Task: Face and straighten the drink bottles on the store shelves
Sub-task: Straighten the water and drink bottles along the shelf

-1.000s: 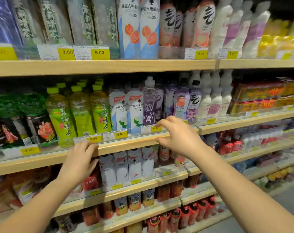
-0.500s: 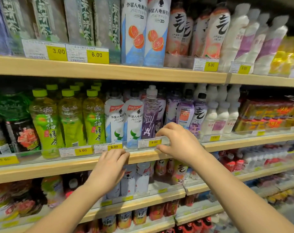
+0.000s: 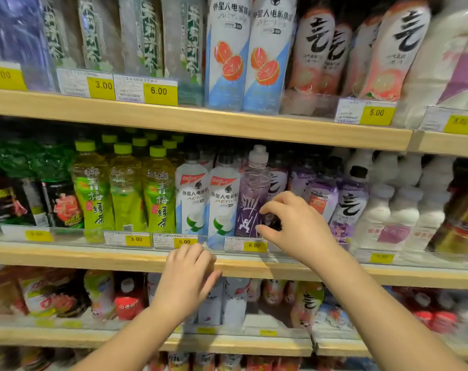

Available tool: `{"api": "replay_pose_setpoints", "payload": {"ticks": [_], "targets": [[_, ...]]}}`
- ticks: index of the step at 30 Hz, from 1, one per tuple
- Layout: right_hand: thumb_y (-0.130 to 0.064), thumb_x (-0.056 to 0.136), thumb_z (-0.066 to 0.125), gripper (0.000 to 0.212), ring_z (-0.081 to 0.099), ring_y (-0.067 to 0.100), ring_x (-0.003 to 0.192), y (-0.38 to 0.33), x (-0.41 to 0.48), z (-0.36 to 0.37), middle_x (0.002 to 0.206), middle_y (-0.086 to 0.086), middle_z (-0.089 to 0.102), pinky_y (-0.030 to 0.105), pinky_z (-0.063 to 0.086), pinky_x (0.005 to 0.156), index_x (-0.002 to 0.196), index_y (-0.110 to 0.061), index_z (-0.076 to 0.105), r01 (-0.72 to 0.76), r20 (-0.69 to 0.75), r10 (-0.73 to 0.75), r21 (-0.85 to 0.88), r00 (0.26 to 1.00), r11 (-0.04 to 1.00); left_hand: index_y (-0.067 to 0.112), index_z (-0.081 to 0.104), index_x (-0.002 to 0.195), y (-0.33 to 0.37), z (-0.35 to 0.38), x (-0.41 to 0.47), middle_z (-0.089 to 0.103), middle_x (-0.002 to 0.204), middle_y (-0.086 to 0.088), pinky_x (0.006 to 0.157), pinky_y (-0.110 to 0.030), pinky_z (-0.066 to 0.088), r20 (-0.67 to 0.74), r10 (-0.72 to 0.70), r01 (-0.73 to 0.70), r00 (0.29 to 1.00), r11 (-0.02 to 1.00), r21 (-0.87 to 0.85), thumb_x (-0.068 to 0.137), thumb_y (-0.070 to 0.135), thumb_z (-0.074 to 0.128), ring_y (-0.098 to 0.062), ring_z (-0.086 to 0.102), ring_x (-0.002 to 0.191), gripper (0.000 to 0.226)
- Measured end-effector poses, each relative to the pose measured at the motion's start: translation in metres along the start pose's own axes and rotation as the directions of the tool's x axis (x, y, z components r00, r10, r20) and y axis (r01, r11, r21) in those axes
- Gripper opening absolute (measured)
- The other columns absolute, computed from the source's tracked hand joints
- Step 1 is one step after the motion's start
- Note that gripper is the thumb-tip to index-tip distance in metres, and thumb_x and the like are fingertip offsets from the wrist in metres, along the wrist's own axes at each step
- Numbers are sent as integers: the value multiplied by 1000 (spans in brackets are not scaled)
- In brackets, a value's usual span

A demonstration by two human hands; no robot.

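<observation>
Store aisle, light-wood shelves (image 3: pixel 227 124) w/ clear front rails & yellow price tags. My right grip (image 3: pixel 300 231) is half-curled, thumb & forefinger apart, at the lower right edge of the clear purple bottle (image 3: pixel 250 199) w/ a white cap. Can't tell if it's actually pinching it. That bottle stands upright just left of this grip, above a "6.00" tag (image 3: pixel 254 245). Further left are two white bottles (image 3: pixel 191 202) marked "ACTIV" w/ coconut art, then green-tea bottles (image 3: pixel 93 194) w/ lime caps. My left grip (image 3: pixel 186 285) is released, fingers flat on the middle shelf (image 3: pixel 93 259) front edge, right under a second "6.00" tag (image 3: pixel 184 241). High above both grips: grapefruit-print bottles (image 3: pixel 227 57) & a "5.00" tag (image 3: pixel 376 113).
</observation>
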State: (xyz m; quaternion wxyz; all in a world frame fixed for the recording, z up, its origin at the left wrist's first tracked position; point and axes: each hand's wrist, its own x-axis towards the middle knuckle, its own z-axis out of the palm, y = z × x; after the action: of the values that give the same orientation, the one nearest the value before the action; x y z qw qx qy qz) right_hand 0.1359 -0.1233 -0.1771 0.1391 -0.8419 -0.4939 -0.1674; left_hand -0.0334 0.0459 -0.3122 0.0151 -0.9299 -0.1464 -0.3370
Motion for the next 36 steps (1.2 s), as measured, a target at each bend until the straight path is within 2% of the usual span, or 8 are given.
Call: {"api": "replay_pose_setpoints", "payload": {"ticks": [7, 9, 13, 19, 24, 28, 31, 36], "targets": [[-56, 92, 64, 58, 58, 26, 107, 24, 18, 2, 124, 1, 52, 38, 50, 74, 140, -31, 45, 45, -129, -26, 144, 991, 989, 22, 60, 94, 16, -4, 3, 51, 92, 7, 73, -33, 46, 32, -86, 83, 996, 994, 64, 86, 49, 67, -19, 48, 86, 29], [-57, 92, 64, 56, 59, 27, 96, 22, 24, 1, 111, 2, 50, 36, 44, 65, 134, -27, 41, 26, -148, -1, 167, 989, 986, 21, 61, 94, 19, -6, 5, 52, 91, 6, 72, -33, 45, 62, -101, 96, 993, 992, 77, 85, 47, 70, -20, 49, 85, 29], [-58, 91, 66, 46, 51, 24, 83, 12, 37, -4, 92, -1, 42, 37, 42, 63, 105, -20, 44, -27, -137, 63, 252, 989, 967, 21, 60, 94, 22, -13, 10, 52, 94, 6, 73, -34, 42, 131, -136, 129, 982, 990, 62, 85, 39, 72, -21, 48, 87, 24], [-53, 90, 64, 44, 63, 31, 84, 0, 64, -11, 77, 6, 61, 36, 51, 68, 80, -10, 58, -107, -10, 117, 328, 993, 939, 26, 57, 103, 22, -15, 11, 48, 103, 11, 82, -32, 41, 204, -163, 156, 965, 986, 50, 89, 36, 67, -17, 43, 97, 20], [-50, 89, 65, 47, 62, 31, 86, 0, 76, -4, 81, 6, 64, 39, 56, 77, 72, -13, 44, -180, 92, 157, 390, 983, 903, 28, 57, 100, 20, -9, 11, 46, 101, 16, 77, -28, 38, 174, -215, 217, 961, 976, 4, 86, 39, 71, -11, 38, 93, 23], [-52, 90, 64, 40, 60, 25, 78, 0, 77, 2, 68, -4, 57, 30, 42, 59, 65, -25, 49, -194, 116, 160, 396, 980, 898, 27, 58, 99, 18, -7, 10, 49, 101, 15, 76, -28, 38, 159, -224, 229, 962, 973, -13, 84, 38, 72, -12, 40, 94, 23], [-50, 90, 67, 34, 57, 20, 76, 1, 76, 4, 71, -9, 58, 30, 39, 62, 70, -32, 46, -164, 63, 153, 478, 986, 863, 29, 59, 102, 18, -4, 10, 49, 102, 15, 76, -27, 36, 158, -233, 237, 960, 972, -4, 85, 40, 71, -12, 42, 96, 24], [-50, 90, 65, 38, 64, 17, 70, 1, 72, 7, 70, -1, 66, 25, 46, 55, 78, -14, 66, -194, 112, 159, 495, 981, 847, 29, 59, 98, 15, -2, 8, 49, 99, 17, 75, -28, 37, 138, -235, 241, 962, 970, -28, 83, 37, 74, -12, 43, 95, 23]]}}
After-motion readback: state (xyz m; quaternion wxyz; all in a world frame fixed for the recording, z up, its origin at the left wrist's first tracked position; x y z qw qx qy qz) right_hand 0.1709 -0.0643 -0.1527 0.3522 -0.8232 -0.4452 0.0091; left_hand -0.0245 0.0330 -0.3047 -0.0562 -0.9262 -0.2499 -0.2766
